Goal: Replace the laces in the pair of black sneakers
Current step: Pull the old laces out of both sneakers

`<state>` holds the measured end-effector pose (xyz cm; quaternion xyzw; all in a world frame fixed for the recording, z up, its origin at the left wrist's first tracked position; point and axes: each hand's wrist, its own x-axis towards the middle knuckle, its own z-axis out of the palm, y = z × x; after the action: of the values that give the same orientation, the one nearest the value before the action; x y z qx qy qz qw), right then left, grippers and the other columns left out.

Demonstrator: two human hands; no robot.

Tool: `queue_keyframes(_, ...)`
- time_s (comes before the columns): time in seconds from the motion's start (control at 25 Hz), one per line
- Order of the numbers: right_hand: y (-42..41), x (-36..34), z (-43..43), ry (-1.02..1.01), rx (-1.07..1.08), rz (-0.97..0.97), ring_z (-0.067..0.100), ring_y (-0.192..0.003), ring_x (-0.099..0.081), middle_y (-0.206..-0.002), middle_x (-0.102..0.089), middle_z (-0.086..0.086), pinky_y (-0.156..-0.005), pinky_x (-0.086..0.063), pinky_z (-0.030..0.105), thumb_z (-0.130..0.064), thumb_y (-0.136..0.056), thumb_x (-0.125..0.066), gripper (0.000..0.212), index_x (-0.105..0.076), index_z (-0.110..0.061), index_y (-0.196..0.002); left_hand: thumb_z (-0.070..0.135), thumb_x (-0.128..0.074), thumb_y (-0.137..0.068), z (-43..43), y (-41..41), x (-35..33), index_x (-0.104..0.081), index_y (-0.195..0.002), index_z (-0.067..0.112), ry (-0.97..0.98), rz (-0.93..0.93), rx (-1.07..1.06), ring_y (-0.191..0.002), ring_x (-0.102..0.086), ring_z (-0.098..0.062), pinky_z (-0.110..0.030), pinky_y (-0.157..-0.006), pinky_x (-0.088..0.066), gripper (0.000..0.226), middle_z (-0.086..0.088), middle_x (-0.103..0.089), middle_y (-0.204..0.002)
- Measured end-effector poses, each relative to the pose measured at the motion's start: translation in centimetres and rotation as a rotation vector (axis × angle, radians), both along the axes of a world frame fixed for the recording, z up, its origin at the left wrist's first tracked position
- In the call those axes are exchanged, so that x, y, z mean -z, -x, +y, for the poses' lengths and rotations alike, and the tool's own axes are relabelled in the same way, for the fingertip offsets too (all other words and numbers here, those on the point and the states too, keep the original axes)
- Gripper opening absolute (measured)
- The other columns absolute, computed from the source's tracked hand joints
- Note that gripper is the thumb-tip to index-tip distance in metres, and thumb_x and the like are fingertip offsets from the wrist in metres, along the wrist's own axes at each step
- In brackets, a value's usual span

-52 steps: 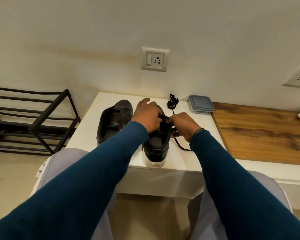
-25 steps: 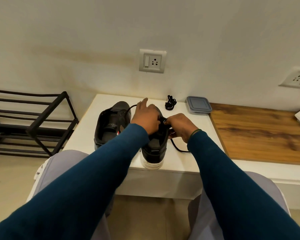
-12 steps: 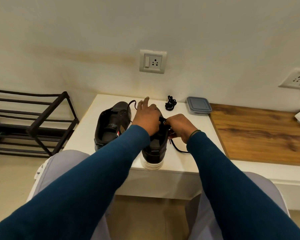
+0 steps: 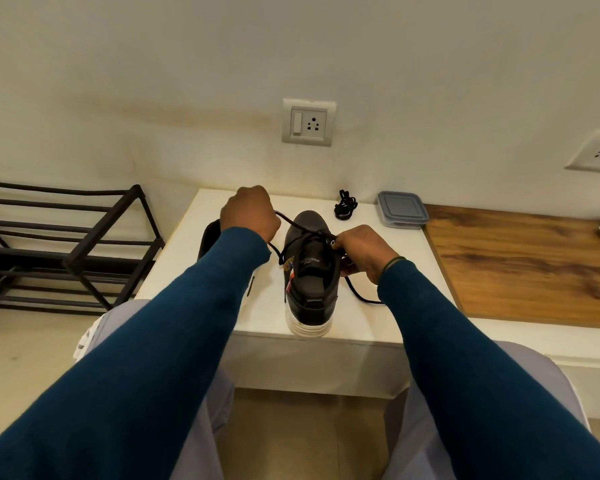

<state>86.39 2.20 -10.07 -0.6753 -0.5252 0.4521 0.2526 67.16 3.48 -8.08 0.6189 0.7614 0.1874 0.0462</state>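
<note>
Two hands are working on one black sneaker [image 4: 309, 299], which is standing on a white table [image 4: 378, 323] with its heel at the near edge and its toe pointing at the wall. The left hand [image 4: 250, 213] is raised over the table's far left part, closed into a fist around a black lace [image 4: 293, 225]; the lace is running taut from that fist down to the sneaker's eyelets. The right hand [image 4: 361, 252] is resting against the sneaker's right side, fingers curled and pinching the lace at an eyelet, while a loose tail is trailing across the table beneath the wrist. The second sneaker [image 4: 210, 237] is lying just left of the first, mostly hidden behind the left forearm. A lace bundle [image 4: 345, 206] is sitting near the wall, beside a grey container [image 4: 400, 209]. A wood top [image 4: 520, 265] is adjoining the table on the right, a black rack [image 4: 66, 244] is standing on the left, and a socket [image 4: 309, 123] is showing on the wall above.
</note>
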Motion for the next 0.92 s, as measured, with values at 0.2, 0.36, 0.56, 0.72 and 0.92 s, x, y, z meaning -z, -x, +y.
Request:
queue_keyframes(0.2, 0.3, 0.1, -0.1, -0.036, 0.012, -0.033, 0.034, -0.088, -0.070, -0.097, -0.069, 0.021, -0.075, -0.062, 0.041, -0.002, -0.095, -0.047, 0.021, -0.067, 0.003, -0.103, 0.016, -0.063, -0.091, -1.9, -1.2, 0.6, -0.050, -0.083, 0.013, 0.381, 0.351, 0.282, -0.077, -0.056, -0.023, -0.034, -0.068, -0.050, 0.015, -0.003, -0.049, -0.076)
queue_keyframes(0.36, 0.5, 0.1, 0.2, -0.071, -0.040, -0.163, 0.035, -0.080, -0.072, -0.096, -0.070, 0.021, -0.073, -0.063, 0.047, -0.003, -0.095, -0.048, 0.022, -0.068, 0.001, -0.102, 0.028, -0.053, -0.096, -1.5, -1.4, 0.8, -0.059, -0.082, 0.008, 0.277, 0.192, 0.310, -0.075, -0.061, -0.025, -0.036, -0.072, -0.055, 0.025, -0.009, -0.064, -0.088)
queue_keyframes(0.56, 1.1, -0.6, 0.2, -0.247, -0.126, -0.454, 0.030, -0.095, -0.067, -0.111, -0.062, 0.013, -0.083, -0.059, 0.042, -0.011, -0.087, -0.057, 0.028, -0.062, -0.008, -0.115, 0.035, -0.058, -0.086, -0.7, -2.8, 1.6, -0.073, -0.101, 0.010, 0.232, -0.231, 0.389, -0.087, -0.068, -0.025, -0.039, -0.080, -0.060, 0.033, -0.007, -0.071, -0.093)
queue_keyframes(0.72, 3.4, 0.2, 1.5, -0.402, -0.228, -0.701, 0.030, -0.110, -0.059, -0.125, -0.059, 0.011, -0.085, -0.053, 0.036, -0.012, -0.083, -0.061, 0.042, -0.065, -0.015, -0.125, 0.012, -0.055, -0.084, 0.8, -2.4, 3.0, -0.073, -0.096, 0.001, 0.302, -0.354, 0.284, -0.080, -0.068, -0.028, -0.038, -0.076, -0.061, 0.024, -0.016, -0.072, -0.091)
queue_keyframes(0.92, 5.1, 1.7, 2.1, -0.508, -0.273, -0.947, 0.034, -0.115, -0.051, -0.117, -0.057, 0.015, -0.082, -0.048, 0.039, -0.008, -0.093, -0.056, 0.028, -0.060, -0.003, -0.120, 0.012, -0.057, -0.095, 2.0, -1.1, 3.3, -0.058, -0.078, 0.013, 0.364, -0.500, 0.239, -0.066, -0.060, -0.017, -0.028, -0.063, -0.055, 0.017, -0.004, -0.061, -0.078)
